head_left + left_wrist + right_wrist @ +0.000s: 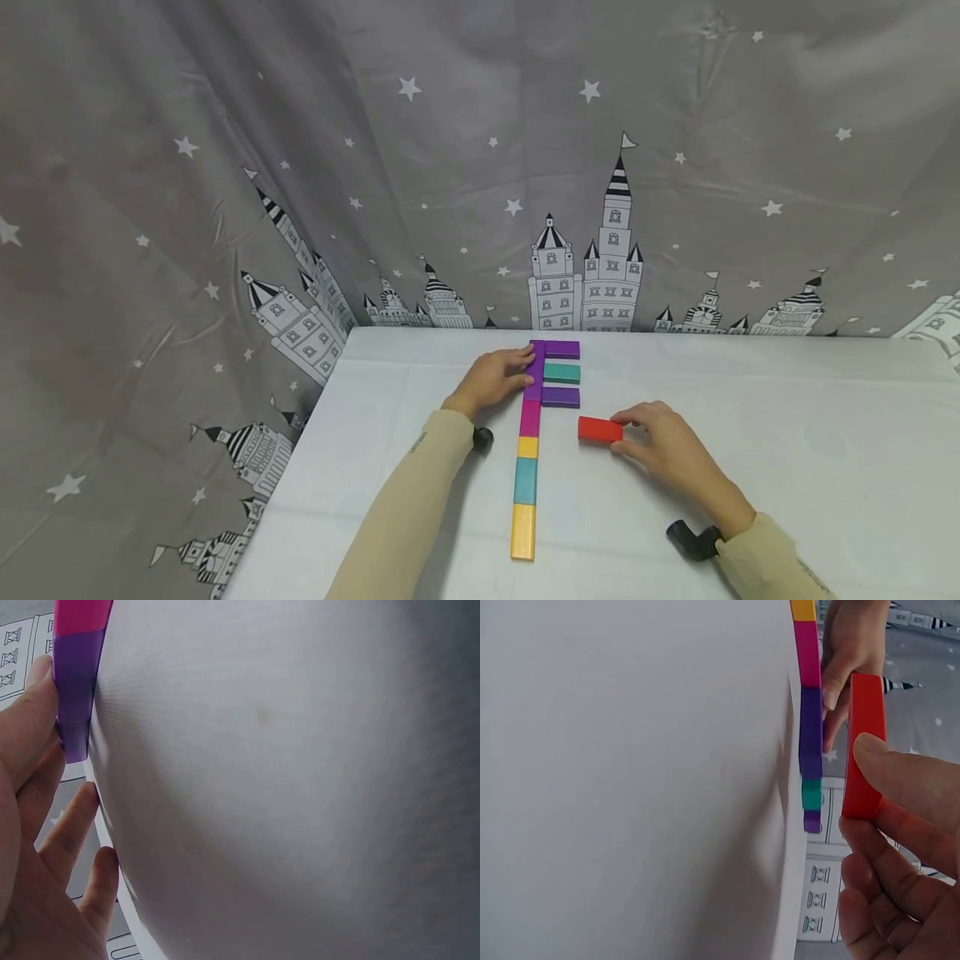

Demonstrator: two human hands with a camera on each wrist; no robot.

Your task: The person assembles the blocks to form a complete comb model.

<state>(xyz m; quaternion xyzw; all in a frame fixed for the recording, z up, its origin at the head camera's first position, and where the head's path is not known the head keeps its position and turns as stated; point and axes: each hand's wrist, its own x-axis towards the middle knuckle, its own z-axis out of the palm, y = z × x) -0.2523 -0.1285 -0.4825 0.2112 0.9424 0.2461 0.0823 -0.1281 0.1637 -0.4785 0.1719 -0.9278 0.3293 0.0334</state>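
In the head view, my right hand [671, 450] pinches a red rectangular block [600, 430] between thumb and fingers, to the right of a line of coloured blocks. The right wrist view shows the thumb on one face of this red block [866, 750]. My left hand [487, 382] touches the left side of the long purple block [535, 375] at the line's far end, fingers extended. From that purple block, two short purple blocks [562, 350] and a green block [562, 373] stick out rightward. Nearer lie a magenta block [530, 418], yellow blocks [523, 533] and a teal block [526, 481].
A white cloth [637, 533] covers the table. Behind it and on the left hangs a grey curtain [465, 167] printed with castles and stars. A black wrist device [693, 542] sits by the right sleeve, and another [483, 439] by the left.
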